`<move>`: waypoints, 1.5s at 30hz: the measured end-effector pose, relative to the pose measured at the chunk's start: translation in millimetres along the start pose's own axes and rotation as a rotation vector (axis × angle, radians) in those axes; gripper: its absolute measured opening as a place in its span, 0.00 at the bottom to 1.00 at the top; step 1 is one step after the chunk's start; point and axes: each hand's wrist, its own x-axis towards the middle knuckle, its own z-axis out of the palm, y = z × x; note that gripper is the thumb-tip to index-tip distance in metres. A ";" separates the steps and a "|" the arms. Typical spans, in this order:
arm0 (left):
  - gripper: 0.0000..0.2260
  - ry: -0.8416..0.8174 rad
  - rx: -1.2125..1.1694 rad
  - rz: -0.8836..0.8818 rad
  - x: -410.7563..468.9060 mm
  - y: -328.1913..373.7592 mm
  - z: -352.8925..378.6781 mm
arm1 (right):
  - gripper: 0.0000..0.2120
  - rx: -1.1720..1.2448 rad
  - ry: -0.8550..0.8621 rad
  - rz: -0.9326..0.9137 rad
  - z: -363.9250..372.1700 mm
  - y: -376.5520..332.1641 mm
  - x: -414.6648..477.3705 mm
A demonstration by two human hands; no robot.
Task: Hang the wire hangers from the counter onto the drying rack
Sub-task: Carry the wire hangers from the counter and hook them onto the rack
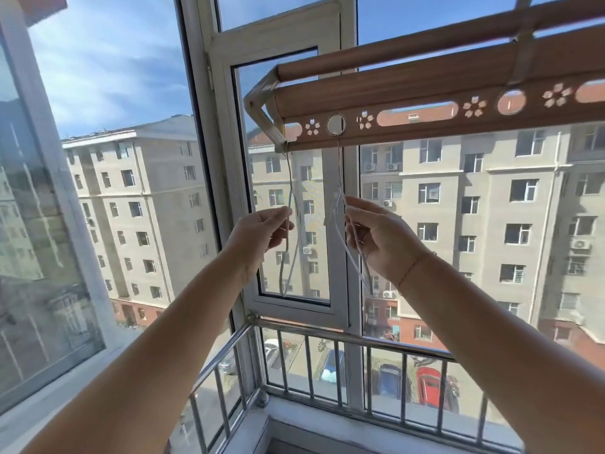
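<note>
- Sunny balcony window (pixel 212 158), flats beyond.
- Left hand (pixel 258 234) pinches the left hanger (pixel 289 185), hooked at the rack (pixel 425 129) end.
- Right hand (pixel 379 237) pinches the right hanger (pixel 339 172), hooked through a round hole (pixel 336 124).
- Wire looks light, thin and springy; best held near the neck.

No writing, number, brand or sign can be read anywhere. The brown perforated metal drying rack rail (pixel 393 90) carries only ornament: cut-out flower shapes, round holes and long slots, with no letters. The beige apartment blocks (pixel 491 188) beyond the window and the parked cars (pixel 429 385) in the street below are too small and blurred to show any lettering or plates.
</note>
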 end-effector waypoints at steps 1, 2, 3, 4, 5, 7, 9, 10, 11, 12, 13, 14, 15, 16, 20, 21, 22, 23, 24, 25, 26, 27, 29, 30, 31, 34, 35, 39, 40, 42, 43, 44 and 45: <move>0.07 0.024 0.011 0.011 -4.0 -3.2 -5.3 | 0.08 -0.001 0.001 -0.004 -1.3 0.0 -1.7; 0.08 0.055 0.026 0.018 -9.2 -8.3 -11.6 | 0.07 -0.014 0.012 -0.018 -4.5 0.3 -4.0; 0.08 0.092 0.042 0.020 -14.4 -15.2 -18.2 | 0.06 -0.040 0.031 -0.045 -10.0 1.5 -5.8; 0.08 0.133 0.062 0.011 -20.2 -24.2 -24.7 | 0.06 -0.090 0.057 -0.081 -17.8 3.5 -7.8; 0.09 0.172 0.089 -0.009 -25.8 -34.9 -29.9 | 0.06 -0.171 0.089 -0.119 -27.9 6.4 -9.8; 0.12 0.211 0.150 -0.083 -36.4 -60.4 -37.4 | 0.09 -0.357 0.153 -0.177 -51.4 15.0 -15.7; 0.15 0.173 0.178 -0.182 -47.3 -88.3 -38.2 | 0.13 -0.460 0.186 -0.197 -77.3 25.8 -24.2; 0.16 0.132 0.192 -0.226 -53.1 -101.9 -35.1 | 0.14 -0.486 0.192 -0.198 -90.7 30.3 -29.3; 0.16 0.083 0.220 -0.264 -59.3 -114.2 -29.1 | 0.15 -0.512 0.195 -0.198 -104.7 34.0 -34.6; 0.16 0.033 0.255 -0.295 -65.5 -125.6 -20.1 | 0.17 -0.545 0.197 -0.195 -118.8 36.0 -40.4; 0.17 -0.021 0.286 -0.314 -71.4 -135.3 -7.6 | 0.18 -0.588 0.200 -0.195 -133.2 36.9 -46.2; 0.18 -0.083 0.305 -0.322 -77.7 -142.8 8.5 | 0.21 -0.646 0.206 -0.195 -148.4 36.8 -52.5; 0.19 -0.152 0.315 -0.318 -83.9 -147.3 28.3 | 0.24 -0.710 0.214 -0.196 -163.4 34.8 -60.0; 0.21 -0.220 0.328 -0.299 -88.9 -150.2 49.2 | 0.27 -0.760 0.222 -0.198 -179.1 32.5 -67.8; 0.40 -0.506 0.316 -0.176 -108.4 -142.4 148.8 | 0.38 -0.914 0.313 -0.215 -247.5 10.7 -110.1; 0.41 -0.560 0.304 -0.156 -113.7 -138.9 174.8 | 0.39 -0.944 0.345 -0.219 -265.8 2.2 -123.3; 0.39 -0.600 0.295 -0.136 -119.5 -135.6 201.9 | 0.40 -0.973 0.380 -0.213 -285.1 -6.8 -137.7; 0.35 -0.631 0.293 -0.114 -125.8 -132.2 228.9 | 0.42 -0.992 0.418 -0.197 -304.2 -16.7 -152.9; 0.34 -0.659 0.288 -0.091 -132.8 -129.4 255.7 | 0.44 -0.995 0.455 -0.173 -322.9 -26.9 -168.6; 0.33 -0.686 0.281 -0.068 -140.5 -126.5 282.5 | 0.47 -0.994 0.487 -0.151 -340.4 -38.2 -185.7; 0.34 -0.709 0.271 -0.051 -149.1 -123.7 309.3 | 0.49 -1.001 0.512 -0.139 -360.1 -49.1 -203.0; 0.34 -0.728 0.257 -0.038 -159.1 -120.0 335.6 | 0.49 -1.017 0.537 -0.127 -378.2 -60.7 -221.2; 0.34 -0.774 0.225 -0.016 -179.6 -113.9 387.4 | 0.46 -1.049 0.592 -0.122 -415.5 -83.2 -256.4; 0.35 -0.801 0.213 -0.006 -190.5 -111.0 413.6 | 0.44 -1.052 0.617 -0.125 -433.7 -94.7 -274.4; 0.36 -0.828 0.204 0.004 -201.7 -108.0 439.4 | 0.44 -1.052 0.645 -0.120 -451.2 -106.0 -292.7; 0.40 -0.906 0.165 0.023 -237.7 -100.6 515.8 | 0.45 -1.074 0.714 -0.099 -506.4 -136.0 -347.6; 0.40 -0.933 0.151 0.026 -250.8 -98.8 540.4 | 0.45 -1.087 0.744 -0.094 -523.6 -145.5 -365.8; 0.34 -1.032 0.114 0.060 -305.8 -90.9 633.2 | 0.42 -1.130 0.900 -0.088 -584.0 -181.0 -440.2; 0.35 -1.056 0.108 0.062 -319.0 -88.8 655.4 | 0.41 -1.127 0.936 -0.077 -597.2 -189.0 -458.4; 0.35 -1.110 0.083 0.056 -344.3 -83.6 698.3 | 0.41 -1.102 1.017 -0.062 -624.3 -203.1 -493.3; 0.35 -1.138 0.068 0.051 -355.8 -80.1 718.0 | 0.40 -1.090 1.055 -0.060 -637.2 -209.5 -509.1; 0.35 -1.170 0.051 0.048 -367.1 -76.4 737.4 | 0.40 -1.078 1.092 -0.056 -648.7 -215.7 -524.4; 0.35 -1.201 0.040 0.049 -377.7 -72.8 756.3 | 0.39 -1.066 1.123 -0.059 -660.0 -221.7 -538.7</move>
